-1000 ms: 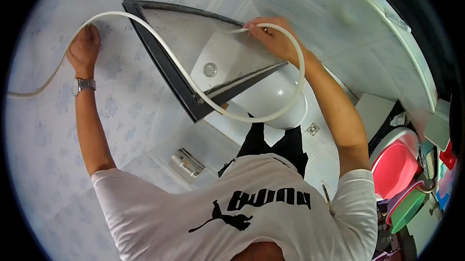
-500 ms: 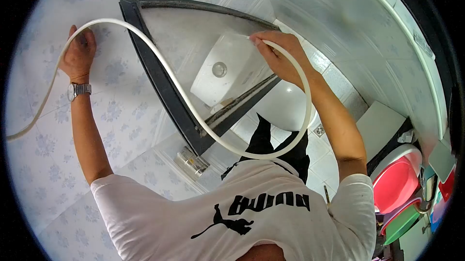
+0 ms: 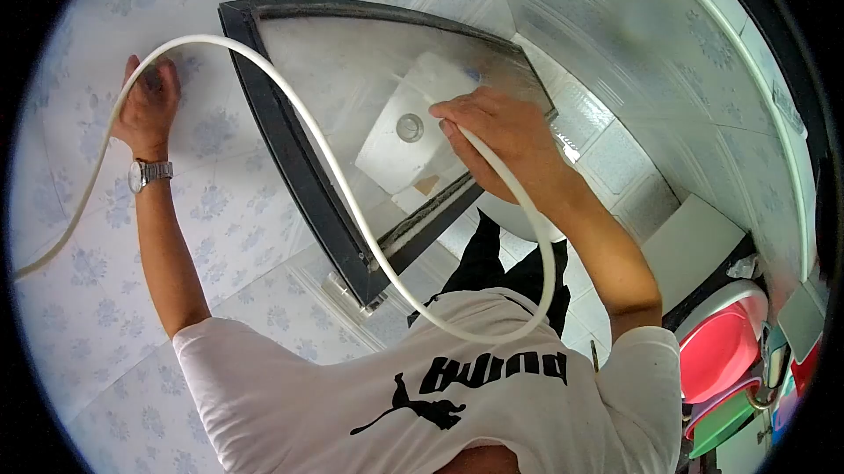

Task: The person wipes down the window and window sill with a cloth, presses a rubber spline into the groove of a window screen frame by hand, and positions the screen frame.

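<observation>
A long white hose [image 3: 321, 135] loops across in front of my shirt. My right hand [image 3: 505, 144] is closed around it near its end, over a dark-framed glass panel [image 3: 294, 179]. Faint spray or haze shows by the fingertips, and the hose tip is hard to make out. At the left, my left hand [image 3: 149, 118], with a metal watch on its wrist, is raised before the patterned wall with curled fingers around the hose, which partly covers them. Dirty fuzzy strips line the panel's frame. Through the cloudy pane shows a white toilet tank [image 3: 382, 153] with a round button.
Blue-flowered wall tiles [image 3: 211, 122] lie left and behind. At the lower right are a pink basin [image 3: 719, 355], a green basin [image 3: 725, 421] and other items. A pale board [image 3: 690, 250] stands near the right wall, above the tiled floor [image 3: 607, 162].
My right hand has moved left and down over the pane with the hose end. The hose's lower loop hangs lower on my shirt. My left hand has barely shifted.
</observation>
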The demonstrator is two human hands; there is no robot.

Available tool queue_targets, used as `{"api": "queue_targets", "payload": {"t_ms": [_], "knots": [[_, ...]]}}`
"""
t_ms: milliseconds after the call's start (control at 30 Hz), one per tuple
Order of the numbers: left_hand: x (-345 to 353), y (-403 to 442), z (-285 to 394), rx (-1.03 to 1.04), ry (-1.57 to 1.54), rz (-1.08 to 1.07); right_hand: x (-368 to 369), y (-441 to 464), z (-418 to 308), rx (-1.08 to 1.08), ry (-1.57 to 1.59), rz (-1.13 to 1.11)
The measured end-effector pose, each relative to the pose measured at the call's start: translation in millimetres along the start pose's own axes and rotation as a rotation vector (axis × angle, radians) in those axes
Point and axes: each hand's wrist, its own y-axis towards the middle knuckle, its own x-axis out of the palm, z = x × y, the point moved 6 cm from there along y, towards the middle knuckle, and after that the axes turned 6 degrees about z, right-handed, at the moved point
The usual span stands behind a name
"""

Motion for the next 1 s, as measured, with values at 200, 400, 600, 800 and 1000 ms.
{"api": "queue_targets", "payload": {"t_ms": [200,400,600,800,1000], "knots": [[-6,1,5,0.026,-0.035,0.021,4,-2,-22,0.024,0.055,-0.013],[-2,-1,-1,-0.108,-0.034,-0.064,-2,-3,-28,0.044,-0.011,0.004],[-6,4,2,-0.127,-0.062,-0.062,4,8,-59,-0.110,0.102,0.004],[-11,10,6,-0.115,-0.015,-0.106,4,20,-74,-0.143,0.125,-0.077],[-5,3,1,-0.093,-0.063,-0.088,-11,13,-86,-0.120,0.053,-0.107]]}}
